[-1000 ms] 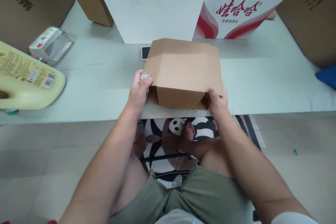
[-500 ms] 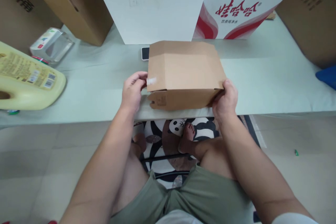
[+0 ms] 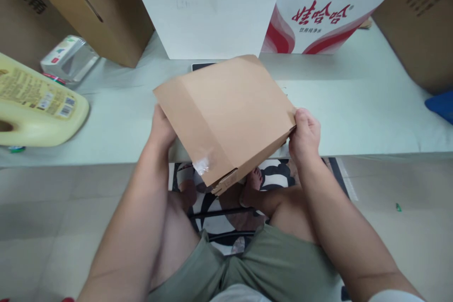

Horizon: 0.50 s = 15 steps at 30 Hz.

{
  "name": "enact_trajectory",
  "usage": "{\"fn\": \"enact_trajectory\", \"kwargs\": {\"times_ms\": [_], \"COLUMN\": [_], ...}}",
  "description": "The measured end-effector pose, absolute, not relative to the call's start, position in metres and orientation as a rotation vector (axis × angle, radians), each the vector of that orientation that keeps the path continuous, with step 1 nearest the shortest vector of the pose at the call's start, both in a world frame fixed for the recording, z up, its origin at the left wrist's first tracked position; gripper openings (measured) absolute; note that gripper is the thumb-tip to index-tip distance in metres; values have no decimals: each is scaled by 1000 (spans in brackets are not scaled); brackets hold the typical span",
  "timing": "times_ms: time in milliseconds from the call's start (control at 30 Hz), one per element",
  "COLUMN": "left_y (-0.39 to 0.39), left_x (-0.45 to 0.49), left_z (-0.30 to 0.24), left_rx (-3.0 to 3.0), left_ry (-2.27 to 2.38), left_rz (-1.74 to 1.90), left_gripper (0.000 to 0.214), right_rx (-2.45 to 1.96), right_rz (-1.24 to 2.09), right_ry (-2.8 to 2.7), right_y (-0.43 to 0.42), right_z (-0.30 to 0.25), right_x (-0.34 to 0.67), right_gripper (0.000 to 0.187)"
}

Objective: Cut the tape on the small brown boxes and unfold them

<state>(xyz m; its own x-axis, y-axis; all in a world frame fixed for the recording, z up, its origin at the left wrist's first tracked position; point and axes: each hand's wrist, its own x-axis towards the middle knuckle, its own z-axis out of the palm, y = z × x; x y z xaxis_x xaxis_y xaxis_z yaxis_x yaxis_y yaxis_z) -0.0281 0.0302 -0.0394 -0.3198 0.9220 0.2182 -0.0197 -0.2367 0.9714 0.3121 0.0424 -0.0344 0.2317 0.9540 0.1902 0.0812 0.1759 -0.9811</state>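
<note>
A brown cardboard box [image 3: 233,108] is turned at an angle, its near corner reaching past the table's front edge. A scrap of clear tape [image 3: 202,165] sticks to its left flap. My right hand [image 3: 305,134] is closed on the box's right corner, thumb on top. At the left side, my left hand [image 3: 162,127] reaches under the edge of the flap; its fingers are hidden beneath the cardboard. Behind the box, a dark flat object with a white rim [image 3: 201,66] is mostly covered.
A white box [image 3: 212,14] and a white carton with red print [image 3: 325,14] stand at the back of the table [image 3: 371,118]. To the left are an open cardboard box [image 3: 116,23], a clear plastic container [image 3: 72,61] and a yellow jug [image 3: 38,104].
The box has swung round: its left end has come toward me and over the table edge. My left hand has shifted left and under the flap; my right hand keeps its corner.
</note>
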Motion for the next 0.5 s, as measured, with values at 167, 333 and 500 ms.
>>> {"fn": "enact_trajectory", "kwargs": {"times_ms": [167, 333, 500], "left_y": [24, 34, 36], "left_x": [-26, -36, -31], "left_z": [-25, -31, -28], "left_rx": [957, 853, 941], "left_ry": [1258, 1080, 937], "left_rz": [1623, 1574, 1647], "left_gripper": [44, 43, 56], "right_rx": [-1335, -1235, -1128], "right_rz": [722, 841, 1370], "right_ry": [-1195, -1125, -1044], "right_y": [43, 47, 44], "right_z": [-31, -39, -38], "right_x": [315, 314, 304], "right_gripper": [42, 54, 68]}}
